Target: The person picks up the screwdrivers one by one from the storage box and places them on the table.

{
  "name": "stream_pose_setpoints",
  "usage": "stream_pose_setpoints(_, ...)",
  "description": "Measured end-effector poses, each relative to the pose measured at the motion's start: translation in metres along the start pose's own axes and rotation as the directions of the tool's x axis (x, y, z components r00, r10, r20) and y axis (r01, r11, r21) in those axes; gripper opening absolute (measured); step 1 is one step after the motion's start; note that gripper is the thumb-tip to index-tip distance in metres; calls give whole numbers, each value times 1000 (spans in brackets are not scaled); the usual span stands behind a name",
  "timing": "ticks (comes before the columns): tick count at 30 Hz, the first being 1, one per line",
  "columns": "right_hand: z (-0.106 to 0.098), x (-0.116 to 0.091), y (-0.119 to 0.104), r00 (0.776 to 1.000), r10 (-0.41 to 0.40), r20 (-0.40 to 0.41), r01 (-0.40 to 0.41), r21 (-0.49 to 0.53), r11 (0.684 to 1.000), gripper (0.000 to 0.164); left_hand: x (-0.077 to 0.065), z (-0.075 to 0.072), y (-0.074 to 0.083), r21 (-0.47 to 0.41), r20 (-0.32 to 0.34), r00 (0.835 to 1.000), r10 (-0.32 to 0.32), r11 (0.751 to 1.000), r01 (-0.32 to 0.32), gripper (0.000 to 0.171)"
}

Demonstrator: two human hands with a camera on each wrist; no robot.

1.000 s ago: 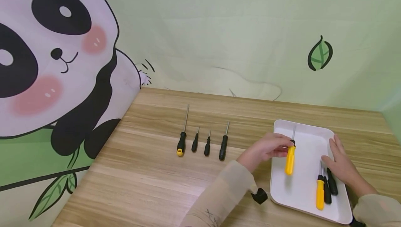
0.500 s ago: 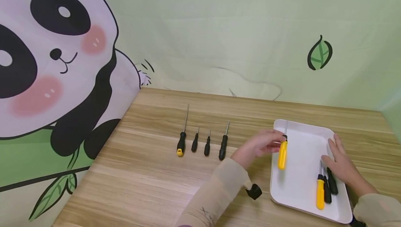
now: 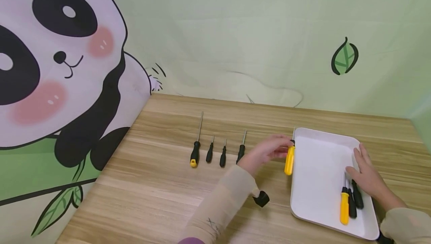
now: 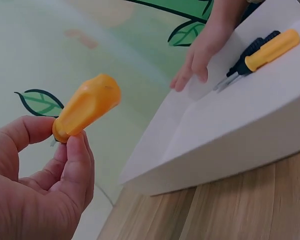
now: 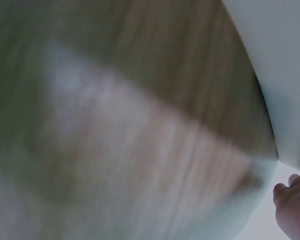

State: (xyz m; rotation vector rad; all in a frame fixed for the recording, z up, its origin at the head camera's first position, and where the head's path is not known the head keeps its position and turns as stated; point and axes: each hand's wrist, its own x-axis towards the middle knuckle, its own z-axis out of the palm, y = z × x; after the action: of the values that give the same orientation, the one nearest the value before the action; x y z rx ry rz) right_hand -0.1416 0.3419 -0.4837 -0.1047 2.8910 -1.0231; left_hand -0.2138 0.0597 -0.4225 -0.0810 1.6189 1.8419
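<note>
My left hand (image 3: pixel 264 150) pinches a yellow-handled screwdriver (image 3: pixel 289 161) near its black collar, between thumb and fingers. In the head view it overlaps the left rim of the white tray (image 3: pixel 318 184), shaft pointing away from me. The left wrist view shows the yellow handle (image 4: pixel 90 102) raised above the table, its butt toward the camera. My right hand (image 3: pixel 365 176) rests at the tray's right rim with fingers extended. Beside it in the tray lie another yellow-handled screwdriver (image 3: pixel 344 208) and two black-handled screwdrivers (image 3: pixel 358 197), side by side.
Left of the tray, several screwdrivers lie spaced in a row on the wooden table (image 3: pixel 151 191): a long black-and-yellow one (image 3: pixel 195 154), two small black ones (image 3: pixel 223 158) and a larger black one (image 3: pixel 241 152), partly hidden by my left wrist. A panda-printed backdrop (image 3: pixel 215 49) stands behind.
My left hand has moved left with the yellow-handled screwdriver, from over the tray to its left rim. The right hand and the screwdrivers in the tray have stayed put.
</note>
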Motion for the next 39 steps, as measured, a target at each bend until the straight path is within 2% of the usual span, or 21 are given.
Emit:
stream_pose_setpoints(7, -1, 0, -1, 1000, -1, 2, 1, 1, 1000, 68, 0, -15, 0, 43, -5, 1000, 9, 999, -9, 28)
stream_pose_setpoints(23, 0, -1, 0, 1000, -26, -12, 26, -4, 1000, 68, 4, -39, -8, 124, -76, 997, -3, 992, 12, 27)
stream_pose_setpoints(39, 1, -2, -1, 1000, -4, -1, 4, 5, 1000, 69, 7, -57, -14, 161, -73, 997, -9, 987, 21, 28)
